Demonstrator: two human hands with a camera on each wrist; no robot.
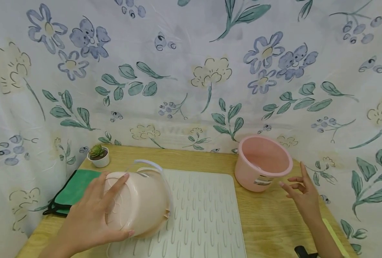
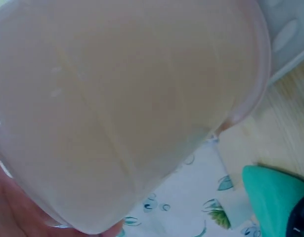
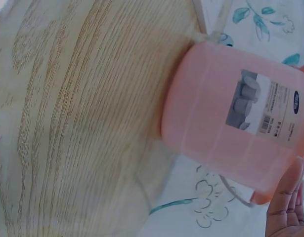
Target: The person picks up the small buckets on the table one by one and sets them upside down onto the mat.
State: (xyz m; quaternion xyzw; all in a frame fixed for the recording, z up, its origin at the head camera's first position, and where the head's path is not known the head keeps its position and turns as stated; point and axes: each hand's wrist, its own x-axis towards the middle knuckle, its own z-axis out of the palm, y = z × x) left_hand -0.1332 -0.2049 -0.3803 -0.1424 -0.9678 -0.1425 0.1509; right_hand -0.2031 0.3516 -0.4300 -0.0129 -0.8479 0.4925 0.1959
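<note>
In the head view a beige bucket [image 1: 142, 200] lies tipped over the white ribbed mat, its base toward the left and its pale handle hanging by the rim. My left hand [image 1: 94, 211] grips it by the base, thumb below and fingers above. The bucket's side [image 2: 132, 98] fills most of the left wrist view. On the right, a pink bucket [image 1: 258, 165] with a label stands upright on the table. Close beside its rim is my right hand [image 1: 302, 195], fingers spread and holding nothing. The right wrist view shows the same pink bucket [image 3: 216, 103] near the fingers.
The white mat [image 1: 207, 208] covers the middle of the wooden table [image 1: 258, 225]. A folded green cloth [image 1: 73, 188] with black edging and a small potted succulent [image 1: 99, 156] are at the left. A black object [image 1: 302, 252] lies near the right forearm. Flowered sheeting [image 1: 184, 71] hangs behind.
</note>
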